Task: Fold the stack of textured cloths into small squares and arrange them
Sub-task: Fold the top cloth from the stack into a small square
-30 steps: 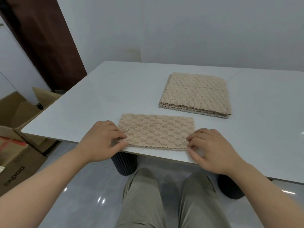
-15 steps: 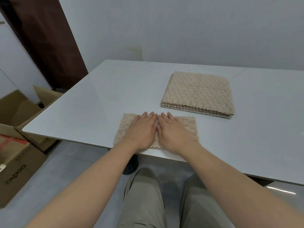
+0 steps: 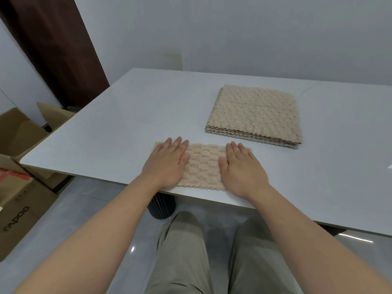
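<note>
A beige textured cloth [image 3: 203,166], folded into a long rectangle, lies at the near edge of the white table [image 3: 118,132]. My left hand [image 3: 167,164] lies flat on its left end, fingers straight. My right hand [image 3: 241,168] lies flat on its right end the same way. The bare middle strip of the cloth shows between them. Farther back and to the right sits a stack of several beige textured cloths [image 3: 256,115], spread out as larger squares.
Cardboard boxes [image 3: 19,166] stand on the floor left of the table. A dark ribbed table leg [image 3: 162,206] is under the near edge, just above my knees. A dark brown door panel [image 3: 57,49] is at the back left.
One second ago my hands gripped the cloth's two ends. Half a second ago they lay side by side at its middle. Now they have slid apart to the ends, flat on it.
</note>
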`<state>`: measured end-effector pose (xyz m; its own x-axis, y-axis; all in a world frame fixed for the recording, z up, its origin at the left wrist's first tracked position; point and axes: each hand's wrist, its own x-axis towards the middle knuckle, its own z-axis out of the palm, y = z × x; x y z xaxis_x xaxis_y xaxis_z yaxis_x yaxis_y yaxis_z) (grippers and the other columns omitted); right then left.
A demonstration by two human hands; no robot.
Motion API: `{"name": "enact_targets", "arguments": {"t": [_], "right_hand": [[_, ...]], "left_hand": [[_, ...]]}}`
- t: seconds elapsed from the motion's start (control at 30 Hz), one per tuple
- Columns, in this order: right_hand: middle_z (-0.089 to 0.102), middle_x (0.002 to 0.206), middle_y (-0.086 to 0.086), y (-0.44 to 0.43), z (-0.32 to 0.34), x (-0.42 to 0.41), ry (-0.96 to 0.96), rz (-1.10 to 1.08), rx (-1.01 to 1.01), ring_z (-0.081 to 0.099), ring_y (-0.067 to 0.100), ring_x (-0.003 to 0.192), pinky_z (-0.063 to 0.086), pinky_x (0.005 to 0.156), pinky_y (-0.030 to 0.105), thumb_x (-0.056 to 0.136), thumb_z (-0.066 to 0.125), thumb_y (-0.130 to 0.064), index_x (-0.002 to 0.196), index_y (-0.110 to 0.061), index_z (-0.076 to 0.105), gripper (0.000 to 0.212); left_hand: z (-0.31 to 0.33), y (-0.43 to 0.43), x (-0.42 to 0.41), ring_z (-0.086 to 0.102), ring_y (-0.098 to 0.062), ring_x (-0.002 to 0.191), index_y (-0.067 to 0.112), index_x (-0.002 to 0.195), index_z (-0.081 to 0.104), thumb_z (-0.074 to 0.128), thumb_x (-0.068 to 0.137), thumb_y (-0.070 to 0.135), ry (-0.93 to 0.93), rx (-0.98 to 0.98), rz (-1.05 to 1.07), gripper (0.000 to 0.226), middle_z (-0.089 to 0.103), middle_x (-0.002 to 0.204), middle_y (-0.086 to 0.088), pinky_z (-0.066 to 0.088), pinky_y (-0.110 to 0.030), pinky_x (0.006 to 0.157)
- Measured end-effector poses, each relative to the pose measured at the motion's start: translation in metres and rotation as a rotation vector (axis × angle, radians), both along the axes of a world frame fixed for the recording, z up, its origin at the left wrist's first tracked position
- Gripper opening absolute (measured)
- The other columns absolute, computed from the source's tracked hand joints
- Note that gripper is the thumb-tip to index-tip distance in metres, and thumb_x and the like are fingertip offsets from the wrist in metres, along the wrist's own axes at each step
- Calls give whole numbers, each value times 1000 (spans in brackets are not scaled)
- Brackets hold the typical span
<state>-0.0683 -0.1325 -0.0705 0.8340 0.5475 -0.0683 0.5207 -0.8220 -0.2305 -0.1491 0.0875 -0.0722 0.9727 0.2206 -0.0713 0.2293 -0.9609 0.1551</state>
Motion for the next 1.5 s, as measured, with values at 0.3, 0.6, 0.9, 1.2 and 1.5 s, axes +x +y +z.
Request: {"name": "enact_targets", "arguments": {"t": [0.3, 0.6, 0.9, 1.2, 1.5], "right_hand": [[-3, 170, 7, -6, 11, 1, -37, -42, -52, -10, 21, 156, -5, 126, 43, 106, 5, -45, 161, -8, 2, 67], [5, 170, 2, 35, 3, -17, -63, 200, 17, -1, 18, 156, 1, 127, 41, 108, 9, -41, 162, -14, 9, 60], [-1, 170, -5, 1, 0, -3, -16, 48, 9, -6, 12, 155, -5, 126, 35, 106, 6, -46, 162, -18, 4, 63], [-4, 169, -8, -19, 2, 1, 13, -77, -37, -10, 18, 156, -4, 125, 49, 105, 3, -48, 162, -21, 2, 63], [60, 127, 12, -25, 21, 5, -266, -301, -37, 51, 34, 119, 40, 93, 44, 105, 26, -39, 121, -8, 61, 49]], "left_hand": [[10, 10, -11, -13, -22, 156, 21, 162, -6, 3, 105, 50, 41, 86, 203, 65, -11, 170, -1, -9, -49, 125], [0, -44, 4, -3, -16, 157, 22, 163, 5, 10, 108, 38, -65, 55, -67, 58, 0, 171, 4, 1, -41, 128], [-1, 2, -11, -7, -8, 156, 32, 162, 1, 7, 107, 48, -22, -4, 23, 58, -4, 170, 13, -3, -38, 127], [4, 10, -17, -13, -13, 156, 25, 162, -5, 6, 107, 48, 44, 34, 121, 61, -10, 170, 7, -11, -47, 125], [26, -36, -14, -17, -14, 155, 18, 162, -7, 12, 103, 61, -32, -31, -88, 76, -18, 168, 0, -6, -40, 127]]}}
